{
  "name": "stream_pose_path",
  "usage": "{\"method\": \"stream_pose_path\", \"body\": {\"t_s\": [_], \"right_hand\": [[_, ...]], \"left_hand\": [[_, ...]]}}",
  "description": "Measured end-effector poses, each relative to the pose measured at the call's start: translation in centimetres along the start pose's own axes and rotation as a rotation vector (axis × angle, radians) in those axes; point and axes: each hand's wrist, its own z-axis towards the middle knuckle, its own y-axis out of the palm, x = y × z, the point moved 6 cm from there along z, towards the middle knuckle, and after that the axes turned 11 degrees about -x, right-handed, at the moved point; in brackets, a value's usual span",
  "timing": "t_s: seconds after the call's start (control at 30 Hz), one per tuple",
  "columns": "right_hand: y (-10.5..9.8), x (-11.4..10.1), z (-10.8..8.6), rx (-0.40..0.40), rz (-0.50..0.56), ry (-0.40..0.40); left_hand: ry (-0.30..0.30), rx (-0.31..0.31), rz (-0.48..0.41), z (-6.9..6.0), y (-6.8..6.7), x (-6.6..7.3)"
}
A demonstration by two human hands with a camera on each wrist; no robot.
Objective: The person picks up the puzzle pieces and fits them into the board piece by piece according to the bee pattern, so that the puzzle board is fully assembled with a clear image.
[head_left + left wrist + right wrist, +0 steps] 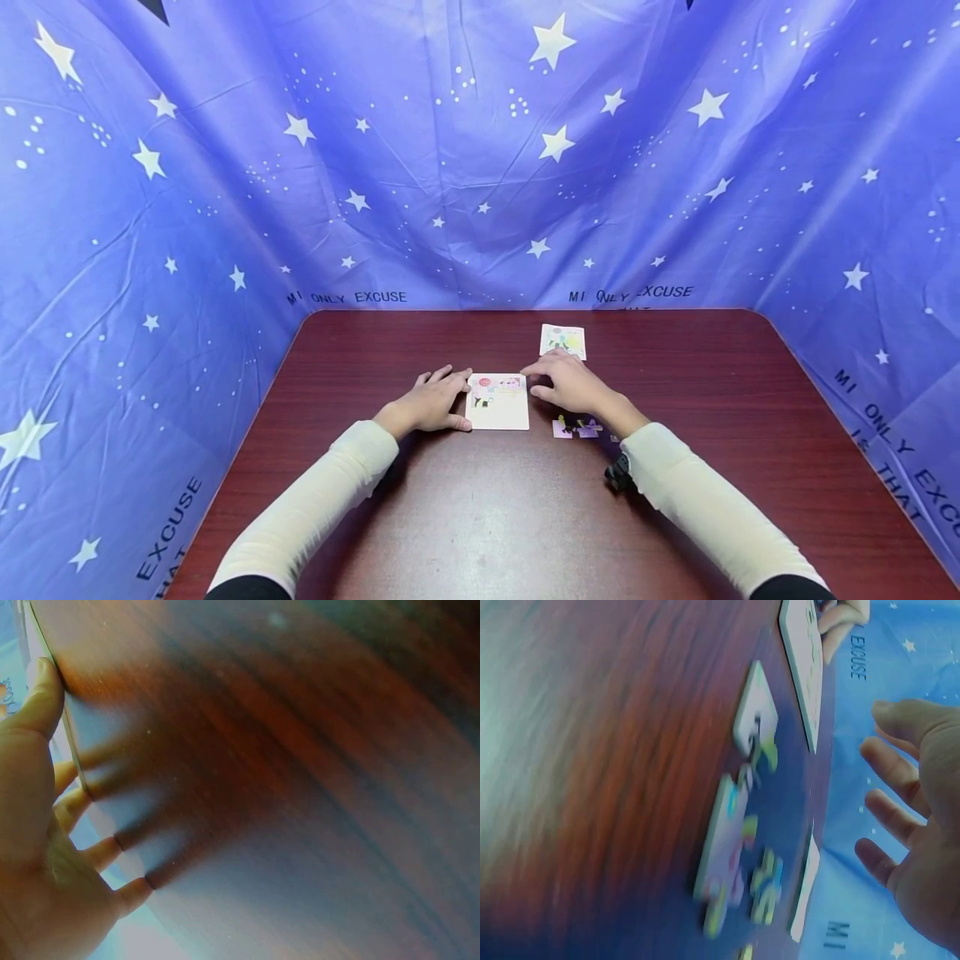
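A square white puzzle board (pixel 497 417) with a partly coloured picture lies on the table. At its left side my left hand (pixel 433 402) rests spread, with its thumb (pixel 45 701) against the board's edge and its fingertips down. Off the board's upper right corner is my right hand (pixel 567 382), its fingers slightly bent and holding nothing in the right wrist view. Several loose puzzle pieces (pixel 721 840) lie below that hand, some purple and yellow in the head view. Behind the right hand lies a small picture card (pixel 572 340), partly covered by it.
The dark red wooden table (pixel 480 508) carries all of this. Blue curtains (pixel 450 167) with white stars and lettering hang around its back and sides. A black wrist device (pixel 618 473) sits under the right sleeve.
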Motion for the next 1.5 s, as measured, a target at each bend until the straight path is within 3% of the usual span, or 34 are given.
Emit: {"method": "stream_pose_path", "body": {"t_s": [0.77,1.5], "right_hand": [[-0.7,4.5,-5.6,0.007,0.018,0.110],[0.3,6.1,-7.6,-0.057,-0.008,0.159]], "left_hand": [[-0.001,0.000,-0.016,-0.2,-0.2,0.2],[0.012,0.005,-0.021,-0.4,-0.6,0.5]]}}
